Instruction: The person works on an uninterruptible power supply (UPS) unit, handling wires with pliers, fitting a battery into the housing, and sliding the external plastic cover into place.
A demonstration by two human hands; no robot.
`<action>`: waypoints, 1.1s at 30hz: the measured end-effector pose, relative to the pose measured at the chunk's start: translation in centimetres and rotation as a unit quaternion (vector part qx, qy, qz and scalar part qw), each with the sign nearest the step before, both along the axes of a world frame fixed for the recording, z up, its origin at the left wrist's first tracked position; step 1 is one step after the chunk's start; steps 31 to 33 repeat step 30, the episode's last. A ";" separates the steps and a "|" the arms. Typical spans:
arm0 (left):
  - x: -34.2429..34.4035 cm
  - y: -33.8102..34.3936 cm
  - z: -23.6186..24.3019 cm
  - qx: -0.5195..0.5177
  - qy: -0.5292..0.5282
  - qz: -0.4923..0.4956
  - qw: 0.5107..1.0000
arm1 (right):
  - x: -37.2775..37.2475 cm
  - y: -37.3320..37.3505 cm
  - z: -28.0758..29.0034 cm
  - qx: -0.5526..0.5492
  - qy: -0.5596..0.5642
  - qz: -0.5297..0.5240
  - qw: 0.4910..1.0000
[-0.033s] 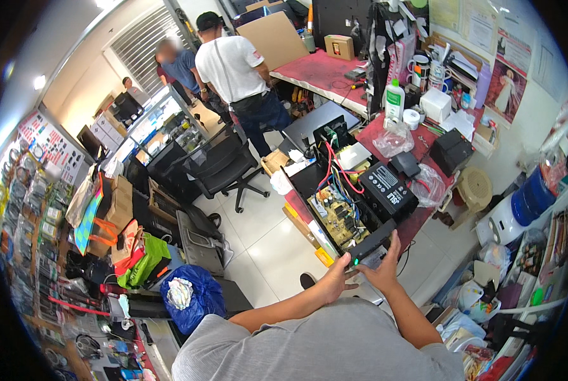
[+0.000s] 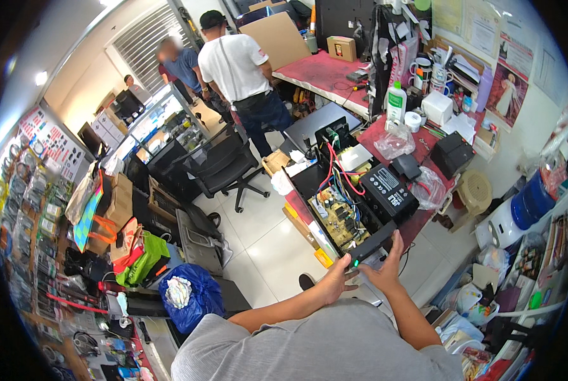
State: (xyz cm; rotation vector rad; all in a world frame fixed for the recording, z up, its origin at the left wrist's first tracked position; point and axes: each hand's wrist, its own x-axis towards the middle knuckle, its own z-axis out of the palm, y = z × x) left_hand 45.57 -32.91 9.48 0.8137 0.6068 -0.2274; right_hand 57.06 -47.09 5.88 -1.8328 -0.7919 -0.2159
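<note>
On the red-topped bench, an opened black UPS case [image 2: 305, 193] exposes a tan circuit board [image 2: 338, 219] with red, blue and other wires. A black battery [image 2: 389, 192] sits beside the board. At the near end of the case is its black front panel [image 2: 373, 245], with a small green light showing. My left hand [image 2: 335, 280] grips the panel's left end, thumb on top and fingers partly underneath. My right hand [image 2: 384, 269] holds the right end, with fingers along its outer side and the thumb pointing toward my left hand.
Beyond the battery lie a clear plastic bag [image 2: 395, 141], a black block [image 2: 452, 152] and a white bottle with green cap [image 2: 395, 103]. An office chair [image 2: 223, 168] stands left of the bench. A person in a white shirt [image 2: 234, 66] is farther back. A blue bag [image 2: 194, 303] sits at left.
</note>
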 end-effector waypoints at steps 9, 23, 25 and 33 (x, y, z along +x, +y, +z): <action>0.2 -0.3 -0.4 0.002 0.011 0.025 1.000 | 3.1 -1.8 5.5 -0.020 -0.099 0.063 0.993; 0.2 0.1 -0.2 0.005 -0.009 -0.012 1.000 | 3.0 -1.0 6.6 0.039 -0.081 0.073 0.993; 0.2 0.2 -0.1 0.010 -0.012 -0.014 1.000 | 2.9 -0.9 6.4 0.053 -0.067 0.078 0.993; 0.3 0.1 -0.4 0.011 -0.006 -0.013 1.000 | 3.1 -1.2 6.5 0.028 -0.075 0.076 0.994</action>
